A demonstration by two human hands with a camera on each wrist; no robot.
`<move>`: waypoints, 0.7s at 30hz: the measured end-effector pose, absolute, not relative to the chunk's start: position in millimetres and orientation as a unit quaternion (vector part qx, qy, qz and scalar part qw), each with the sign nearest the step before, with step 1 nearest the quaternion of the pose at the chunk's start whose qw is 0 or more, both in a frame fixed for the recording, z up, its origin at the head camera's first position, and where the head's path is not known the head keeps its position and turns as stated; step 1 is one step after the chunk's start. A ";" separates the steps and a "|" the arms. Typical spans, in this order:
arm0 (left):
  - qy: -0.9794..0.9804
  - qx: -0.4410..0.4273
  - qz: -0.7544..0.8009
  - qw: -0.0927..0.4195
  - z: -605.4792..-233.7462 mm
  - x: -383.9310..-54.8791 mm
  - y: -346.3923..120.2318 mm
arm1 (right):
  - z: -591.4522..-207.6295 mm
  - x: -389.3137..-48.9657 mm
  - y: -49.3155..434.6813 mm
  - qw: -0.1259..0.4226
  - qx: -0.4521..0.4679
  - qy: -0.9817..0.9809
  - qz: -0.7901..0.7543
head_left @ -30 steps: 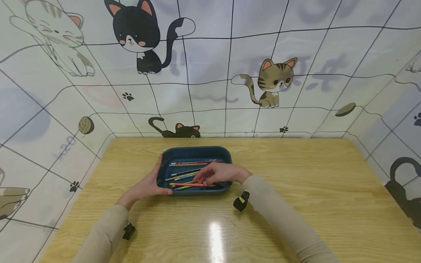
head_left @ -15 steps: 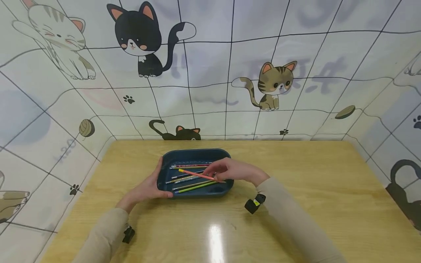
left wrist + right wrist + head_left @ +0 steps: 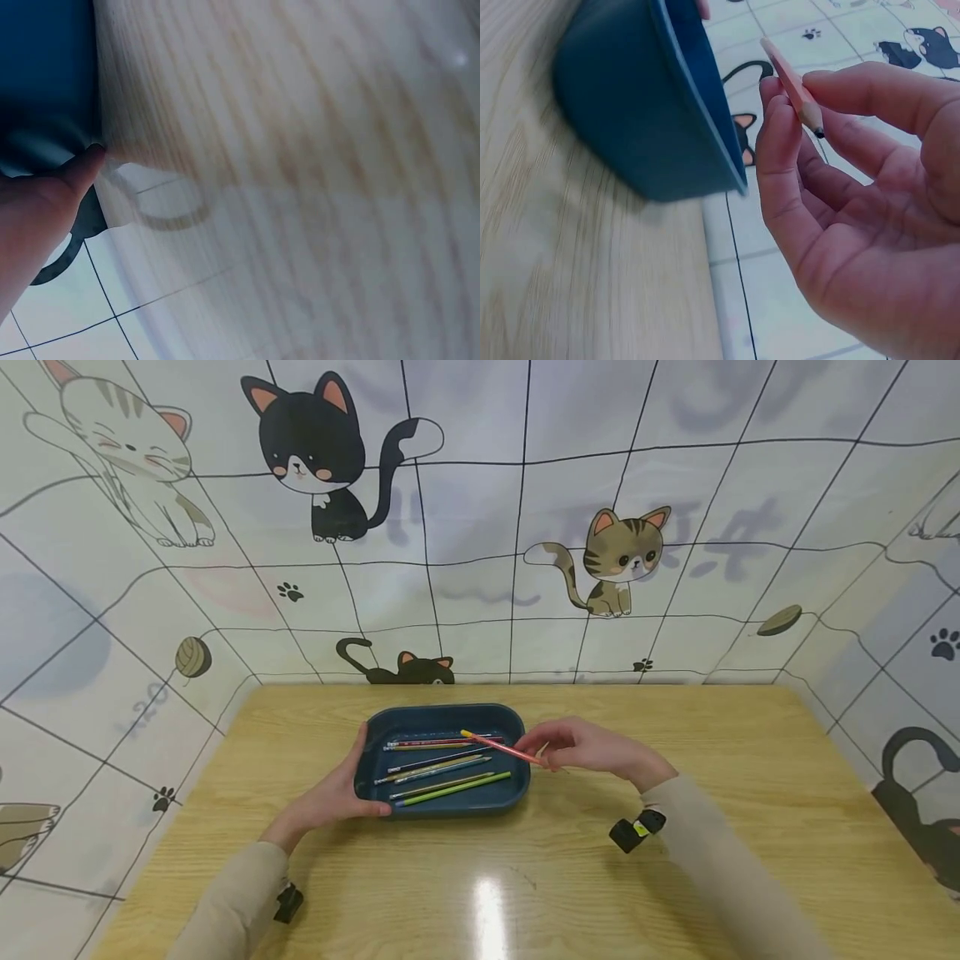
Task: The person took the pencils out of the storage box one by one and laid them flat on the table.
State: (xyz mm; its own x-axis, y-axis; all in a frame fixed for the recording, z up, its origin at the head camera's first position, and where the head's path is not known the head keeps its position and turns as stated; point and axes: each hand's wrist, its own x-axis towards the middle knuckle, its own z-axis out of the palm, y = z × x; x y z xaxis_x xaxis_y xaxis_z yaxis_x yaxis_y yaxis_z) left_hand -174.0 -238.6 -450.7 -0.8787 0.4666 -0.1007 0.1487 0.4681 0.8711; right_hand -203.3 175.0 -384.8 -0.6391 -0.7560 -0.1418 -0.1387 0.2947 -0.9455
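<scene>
My right hand [image 3: 592, 747] pinches a pink pencil [image 3: 498, 747] between thumb and fingers, just off the right end of a dark blue plastic tray [image 3: 442, 811]. The pencil slants, its yellow end over the tray; in the right wrist view its sharpened tip points toward the palm. At the tray's left end, my left hand [image 3: 333, 793] holds the wall, thumb at the front corner and fingers along the side. Several pencils lie inside, among them a lime green pencil [image 3: 453, 789] nearest the front wall. The left wrist view shows only the thumb [image 3: 86, 165] against the tray.
A light wooden table [image 3: 675, 777] bears the tray. Behind it and at both sides stands a white cloth [image 3: 480, 527] printed with cats and grid lines. Black wrist cameras [image 3: 637, 831] hang under both sleeves.
The pink pencil has been lifted from among the others and carried rightward to the tray's right end by my right hand. My left hand stays on the tray.
</scene>
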 end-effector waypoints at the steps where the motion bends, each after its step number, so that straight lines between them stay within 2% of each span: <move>1: 0.842 0.183 0.481 0.163 -450.3 -174.2 -238.5 | -386.0 -203.2 179.8 0.298 -0.298 0.749 -0.511; 21: 0.852 0.185 0.464 0.157 -447.9 -171.6 -241.2 | -405.1 -203.6 243.8 0.241 -0.236 0.810 -0.480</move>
